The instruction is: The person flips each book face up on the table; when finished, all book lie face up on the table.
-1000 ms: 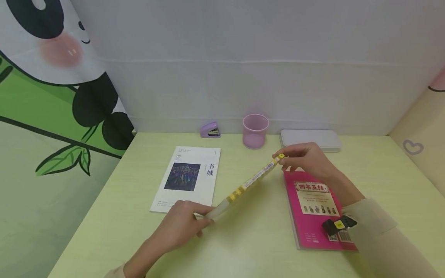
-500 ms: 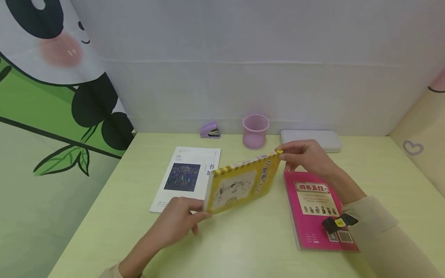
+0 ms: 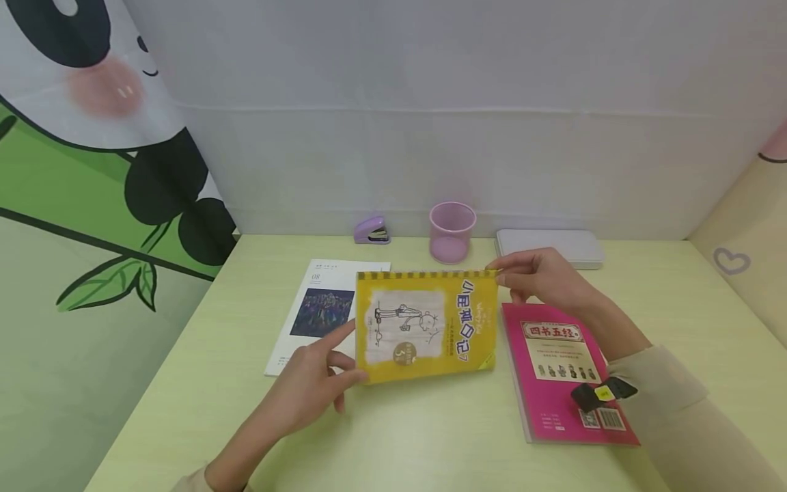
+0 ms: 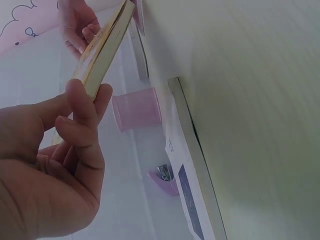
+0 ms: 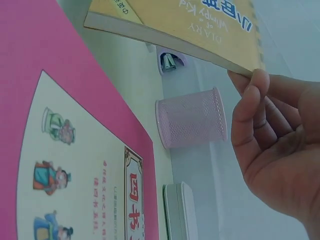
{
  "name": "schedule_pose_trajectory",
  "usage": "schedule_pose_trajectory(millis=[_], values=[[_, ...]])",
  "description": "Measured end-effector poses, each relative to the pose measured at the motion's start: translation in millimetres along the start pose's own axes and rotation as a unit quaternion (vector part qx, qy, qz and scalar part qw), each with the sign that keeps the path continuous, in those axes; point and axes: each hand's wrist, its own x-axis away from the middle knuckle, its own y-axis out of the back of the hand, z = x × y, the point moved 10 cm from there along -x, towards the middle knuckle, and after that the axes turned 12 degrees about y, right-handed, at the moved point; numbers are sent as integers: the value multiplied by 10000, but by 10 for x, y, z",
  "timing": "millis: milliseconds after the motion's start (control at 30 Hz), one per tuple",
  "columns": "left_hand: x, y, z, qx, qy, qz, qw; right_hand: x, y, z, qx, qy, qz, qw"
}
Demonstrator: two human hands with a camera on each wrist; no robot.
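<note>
Here's the pale yellow-green, wood-grained desk [image 3: 443,437], spread out in front of me and carrying the rest. Over on my right, the bright pink softcover book [image 3: 544,403] lies flat, its cream panel of little cartoon figures facing up. Across on the left, the white paper-covered book [image 3: 305,294] with a dark blue picture is flat too, partly blocked from my sight by what I'm holding. And that's the yellow paperback [image 3: 424,328] with the dark-striped spine, up off the desk between those two, cover towards me, turned sideways, spine on top. My hands are apart, one at each end: right hand [image 3: 544,281] pinching the upper right corner, left hand [image 3: 312,384] gripping the lower left, though how its fingers sit behind the cover is hard to make out. Along the back now: the flat whitish case [image 3: 550,247], the upright round pink mesh cup [image 3: 451,236], and smallest, the purple stapler [image 3: 370,230].
</note>
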Motion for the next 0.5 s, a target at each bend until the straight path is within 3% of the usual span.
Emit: schedule_pose_trajectory(millis=[267,500], values=[[-26,10,61,245,119,12,9996,-10,-74,-44,-140,-183,37,9997],[-64,-25,142,485,123,422,9979,-36,-173,-170,-439,-235,59,9987]])
